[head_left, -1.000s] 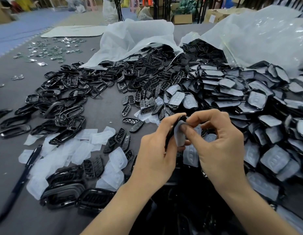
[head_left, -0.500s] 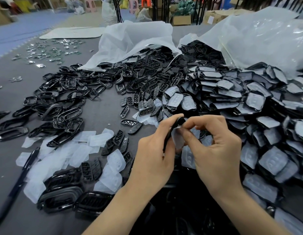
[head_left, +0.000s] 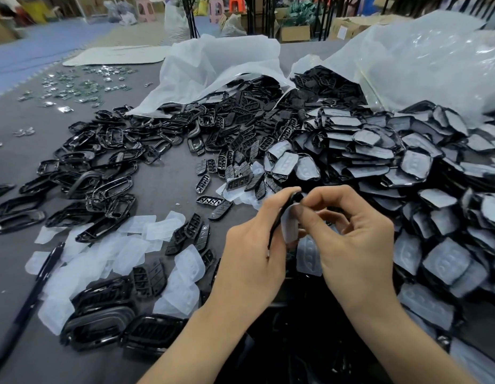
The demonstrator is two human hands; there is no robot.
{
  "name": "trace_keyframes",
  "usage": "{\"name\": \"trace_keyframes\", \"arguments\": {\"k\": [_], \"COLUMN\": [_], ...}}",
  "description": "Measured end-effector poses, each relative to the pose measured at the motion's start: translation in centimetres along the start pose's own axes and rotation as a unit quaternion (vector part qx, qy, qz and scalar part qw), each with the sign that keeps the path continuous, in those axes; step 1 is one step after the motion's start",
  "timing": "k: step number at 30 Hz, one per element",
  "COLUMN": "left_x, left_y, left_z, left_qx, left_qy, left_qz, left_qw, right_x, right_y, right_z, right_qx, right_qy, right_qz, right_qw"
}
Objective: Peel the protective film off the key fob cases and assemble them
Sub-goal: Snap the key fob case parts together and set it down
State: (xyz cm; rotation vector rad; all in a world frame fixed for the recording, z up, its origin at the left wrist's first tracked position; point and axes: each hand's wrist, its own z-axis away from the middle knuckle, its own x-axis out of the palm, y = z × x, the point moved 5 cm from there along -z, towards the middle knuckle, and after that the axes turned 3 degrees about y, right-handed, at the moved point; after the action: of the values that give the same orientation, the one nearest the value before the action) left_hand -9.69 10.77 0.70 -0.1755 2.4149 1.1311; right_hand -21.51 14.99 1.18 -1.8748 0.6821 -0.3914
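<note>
While the left hand (head_left: 252, 253) curled its thumb and fingers round a black key fob case (head_left: 293, 197), holding it edge-on above the grey table (head_left: 168, 178), the right hand (head_left: 354, 242) pinched the pale protective film (head_left: 290, 225) on the case's right face between thumb and forefinger. The two hands met at the case, just in front of the heap of film-covered cases (head_left: 407, 167). Peeled films (head_left: 130, 245) and a pen (head_left: 38, 286) lay to the left.
</note>
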Motion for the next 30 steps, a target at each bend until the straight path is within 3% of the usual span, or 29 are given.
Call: {"name": "trace_keyframes", "arguments": {"k": [7,11,15,21,23,26,30], "left_x": [0.1,0.6,1.7,2.5,2.7,1.8,1.2], "left_y": [0.5,0.0,-0.2,-1.6,-1.8,-1.2,-0.9], "left_z": [-0.2,0.0,0.5,0.2,-0.1,0.1,0.2], "left_qx": [0.027,-0.021,-0.159,-0.312,-0.321,-0.249,-0.215], "left_qy": [-0.049,-0.111,-0.18,-0.206,-0.204,-0.162,-0.137], "left_qz": [-0.01,0.108,0.348,0.443,0.413,0.377,0.365], "left_qw": [0.998,0.988,0.906,0.815,0.827,0.877,0.895], "right_x": [-1.0,-1.0,-0.8,-0.8,-0.8,-0.7,-0.6], "right_y": [0.4,0.4,0.3,1.2,1.3,1.1,1.2], "right_z": [-2.2,-2.3,-2.2,-2.0,-1.9,-1.9,-1.8], "right_qx": [0.126,0.158,0.179,0.213,0.204,0.196,0.213], "right_qy": [-0.107,-0.175,-0.204,-0.171,-0.168,-0.172,-0.183], "right_qz": [-0.087,-0.119,-0.139,-0.135,-0.118,-0.103,-0.125], "right_qw": [0.982,0.965,0.952,0.952,0.957,0.96,0.952]}}
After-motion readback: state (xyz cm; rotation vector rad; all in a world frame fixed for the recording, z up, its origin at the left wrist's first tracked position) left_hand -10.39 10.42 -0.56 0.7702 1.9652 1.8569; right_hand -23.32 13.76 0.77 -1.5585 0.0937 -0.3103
